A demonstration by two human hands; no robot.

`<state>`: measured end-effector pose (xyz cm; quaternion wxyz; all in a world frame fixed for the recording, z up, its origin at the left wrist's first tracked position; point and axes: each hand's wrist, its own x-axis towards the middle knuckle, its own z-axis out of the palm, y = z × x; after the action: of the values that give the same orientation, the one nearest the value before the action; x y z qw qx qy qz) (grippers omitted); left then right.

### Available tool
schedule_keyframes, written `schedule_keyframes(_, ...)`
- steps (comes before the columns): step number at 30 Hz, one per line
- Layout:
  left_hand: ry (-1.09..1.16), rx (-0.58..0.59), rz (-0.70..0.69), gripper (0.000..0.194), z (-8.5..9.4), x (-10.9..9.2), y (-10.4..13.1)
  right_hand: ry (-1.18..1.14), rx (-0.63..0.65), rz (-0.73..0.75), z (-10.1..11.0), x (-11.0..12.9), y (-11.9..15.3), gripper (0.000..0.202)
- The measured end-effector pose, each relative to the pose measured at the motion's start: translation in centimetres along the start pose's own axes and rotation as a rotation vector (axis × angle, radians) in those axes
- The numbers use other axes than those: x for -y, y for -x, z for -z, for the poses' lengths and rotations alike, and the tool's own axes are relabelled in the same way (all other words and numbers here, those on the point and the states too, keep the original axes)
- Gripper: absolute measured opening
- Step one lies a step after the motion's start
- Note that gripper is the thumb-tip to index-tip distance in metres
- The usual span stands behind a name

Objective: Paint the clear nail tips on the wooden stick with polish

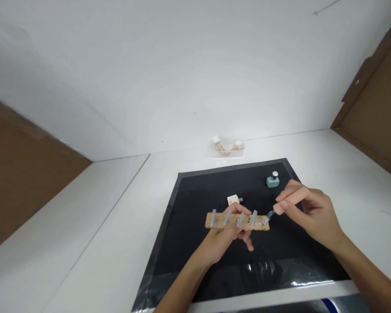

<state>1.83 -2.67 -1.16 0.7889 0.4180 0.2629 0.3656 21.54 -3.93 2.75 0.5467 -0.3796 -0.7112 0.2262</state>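
A white table (117, 208) with a black mat (189, 195), white wall behind. Over the mat, the left hand (223, 239) grips a wooden strip (230, 220) bearing five clear nail tips (227, 218) — the right hand (316, 213) pinches a peach handle (291, 201), its dark tip at the rightmost nail. A teal bottle (273, 181) stands far right; a white bottle (233, 199) lies just beyond the strip — farther back, a clear tray (228, 153).
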Motion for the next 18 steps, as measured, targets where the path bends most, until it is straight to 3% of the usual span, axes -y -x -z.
schedule_keyframes(4,0.012,-0.006,0.023,0.035,-0.15,-0.12,0.03,0.013,-0.078,0.069,0.29,-0.24,0.21,0.017)
schedule_keyframes(10,0.074,0.021,0.027,0.033,-0.25,-0.32,-0.09,-0.084,0.049,0.23,-0.02,-0.17,0.33,0.011)
schedule_keyframes(18,0.14,0.04,0.04,0.03,0.01,-0.13,-0.13,0.028,-0.099,0.177,0.51,-0.54,0.17,0.021)
